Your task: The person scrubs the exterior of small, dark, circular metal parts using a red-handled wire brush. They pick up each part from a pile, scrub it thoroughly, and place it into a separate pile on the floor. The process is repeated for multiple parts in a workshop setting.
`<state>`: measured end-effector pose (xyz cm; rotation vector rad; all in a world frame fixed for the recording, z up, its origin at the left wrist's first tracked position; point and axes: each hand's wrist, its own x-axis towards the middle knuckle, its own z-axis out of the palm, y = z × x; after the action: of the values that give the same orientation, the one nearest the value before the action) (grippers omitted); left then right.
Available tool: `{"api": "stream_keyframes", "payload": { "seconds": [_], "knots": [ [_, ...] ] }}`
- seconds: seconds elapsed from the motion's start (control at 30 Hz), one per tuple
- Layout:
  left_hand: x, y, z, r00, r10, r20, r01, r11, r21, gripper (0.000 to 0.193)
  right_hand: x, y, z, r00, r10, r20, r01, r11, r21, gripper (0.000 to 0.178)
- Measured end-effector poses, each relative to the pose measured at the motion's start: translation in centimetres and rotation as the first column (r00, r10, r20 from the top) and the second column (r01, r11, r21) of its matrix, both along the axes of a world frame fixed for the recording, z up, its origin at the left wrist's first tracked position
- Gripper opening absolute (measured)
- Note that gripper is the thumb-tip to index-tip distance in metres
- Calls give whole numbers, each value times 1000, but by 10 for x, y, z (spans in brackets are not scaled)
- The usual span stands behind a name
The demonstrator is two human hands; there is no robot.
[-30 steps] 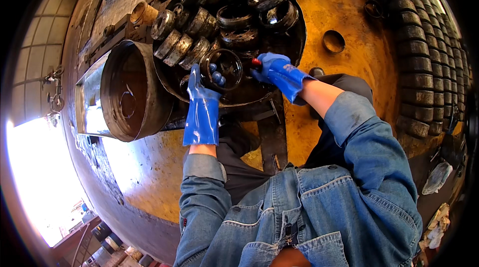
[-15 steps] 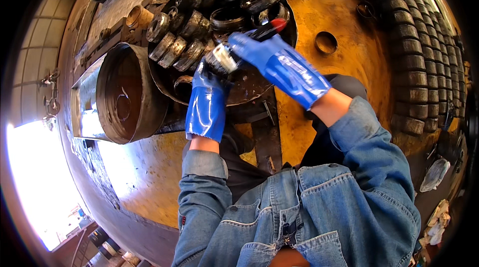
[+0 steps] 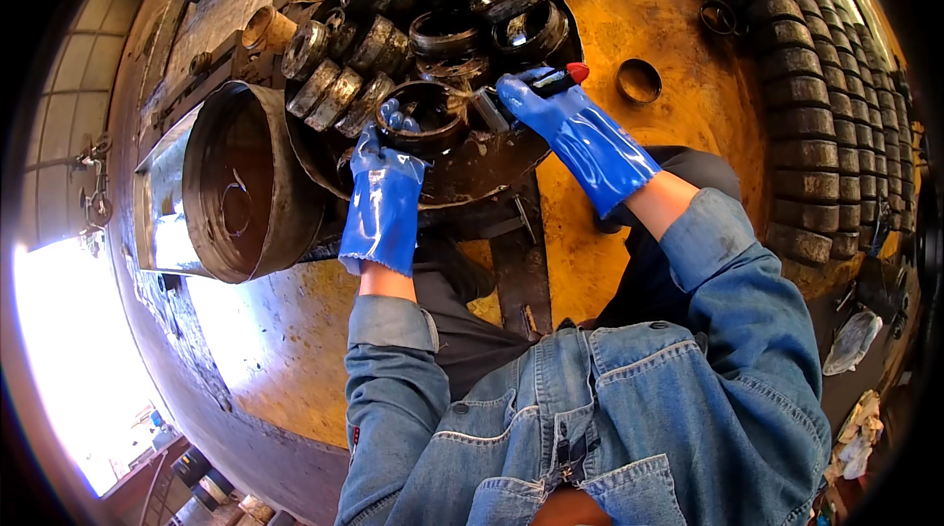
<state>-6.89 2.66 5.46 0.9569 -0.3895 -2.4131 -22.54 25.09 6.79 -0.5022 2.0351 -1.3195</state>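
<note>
My left hand (image 3: 383, 182), in a blue rubber glove, grips a dark, oily metal ring (image 3: 425, 141), with the fingertips inside its opening and the thumb on the outer wall. The ring is tilted so that its hollow faces up. In my right hand (image 3: 560, 118), gloved the same way, is a flat brush (image 3: 486, 111) with a pale metal band and a black handle ending in red. Its bristle end points at the ring's right rim; whether they touch cannot be made out. Beneath both hands lies a wide round pan (image 3: 472, 187) holding several blackened metal rings (image 3: 374, 44).
An open metal drum (image 3: 246, 182) lies on its side left of the pan. A loose ring (image 3: 639, 82) sits on the stained yellow-brown floor (image 3: 678, 44) at right. Beyond it stand tall stacked rows of dark rings (image 3: 801, 123). A tan cup-shaped piece (image 3: 267, 29) is at upper left.
The ring in my left hand has turned from edge-on to opening upward, and that hand has shifted slightly left. My right hand has drawn the brush to the right, away from the ring's middle.
</note>
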Motion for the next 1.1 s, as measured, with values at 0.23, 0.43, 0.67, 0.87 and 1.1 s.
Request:
{"api": "stream_keyframes", "payload": {
  "seconds": [0.23, 0.43, 0.67, 0.87, 1.1],
  "knots": [
    [22, -7, 12, 953, -296, -66, 296, 955, -14, 41, 18, -25, -12, 989, -113, 98, 94, 980, 175, 46],
    [15, -2, 26, 947, -249, 205, 270, 959, -81, 48, 28, -35, -32, 968, 185, -169, -79, 865, 496, 45],
    [21, -1, 2, 939, -149, 310, 193, 974, -117, 47, -2, -52, 10, 996, 63, -62, -74, 976, -204, 40],
    [22, 5, -4, 947, -221, 234, 259, 955, -146, 39, 15, -59, 5, 963, -141, 231, 135, 990, 40, 51],
    [26, 14, -20, 944, -164, 285, 231, 947, -222, 39, 27, -34, -3, 991, -31, 132, -32, 894, 448, 58]
  ]
}}
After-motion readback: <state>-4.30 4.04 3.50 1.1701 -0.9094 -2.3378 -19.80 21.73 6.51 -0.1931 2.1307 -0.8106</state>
